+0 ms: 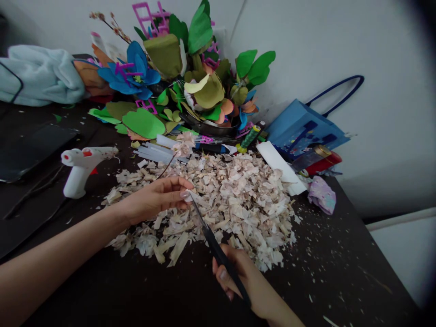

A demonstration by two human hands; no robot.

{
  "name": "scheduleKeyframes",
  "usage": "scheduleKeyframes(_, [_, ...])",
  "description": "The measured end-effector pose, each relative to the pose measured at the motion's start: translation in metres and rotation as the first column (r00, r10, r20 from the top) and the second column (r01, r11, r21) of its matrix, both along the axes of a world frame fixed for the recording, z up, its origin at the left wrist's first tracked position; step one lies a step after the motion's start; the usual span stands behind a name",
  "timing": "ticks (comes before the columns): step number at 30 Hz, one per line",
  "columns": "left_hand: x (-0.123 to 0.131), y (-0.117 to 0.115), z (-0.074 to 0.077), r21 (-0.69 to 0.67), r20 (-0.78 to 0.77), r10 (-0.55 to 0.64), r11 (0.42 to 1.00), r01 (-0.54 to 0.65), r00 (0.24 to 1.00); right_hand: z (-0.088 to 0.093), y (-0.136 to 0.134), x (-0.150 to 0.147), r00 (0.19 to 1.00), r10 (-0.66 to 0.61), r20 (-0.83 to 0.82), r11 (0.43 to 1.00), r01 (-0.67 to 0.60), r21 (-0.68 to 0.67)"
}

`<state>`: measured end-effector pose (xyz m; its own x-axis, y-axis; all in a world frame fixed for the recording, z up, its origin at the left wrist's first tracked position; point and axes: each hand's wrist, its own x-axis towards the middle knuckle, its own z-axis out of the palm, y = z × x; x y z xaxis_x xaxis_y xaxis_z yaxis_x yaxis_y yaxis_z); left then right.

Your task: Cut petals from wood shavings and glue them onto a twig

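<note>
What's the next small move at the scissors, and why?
Probably close the black scissors on the pale scrap pinched by the left hand: the tips already reach it, the right hand is gripping the handles, and the pile of cut shreds lies just below.

A dark table (344, 290) carries a big heap of pale shreds (221, 204) (stray bits scatter well past it), a white glue gun (81, 170), glue sticks (155, 152) and a blue bag (303, 129)
</note>
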<state>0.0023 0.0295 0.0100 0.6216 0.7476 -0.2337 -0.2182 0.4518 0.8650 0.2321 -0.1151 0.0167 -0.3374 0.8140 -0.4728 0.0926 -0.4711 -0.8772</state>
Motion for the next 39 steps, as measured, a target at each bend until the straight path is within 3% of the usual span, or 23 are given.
scheduleKeyframes(8, [0.006,-0.005,0.001,-0.126,0.022,-0.001,0.992,0.004,1.0,-0.009,0.001,0.003,0.999,-0.032,0.044,0.999,0.031,0.009])
scheduleKeyframes(16, [0.009,-0.009,-0.001,-0.156,0.005,0.02,0.988,-0.019,1.0,-0.011,-0.001,0.002,0.999,-0.046,0.013,0.999,0.046,0.016])
scheduleKeyframes(39, [0.002,0.0,-0.006,-0.086,0.047,-0.006,0.996,0.01,0.999,-0.008,-0.002,0.0,0.999,-0.044,0.032,0.999,0.044,-0.004])
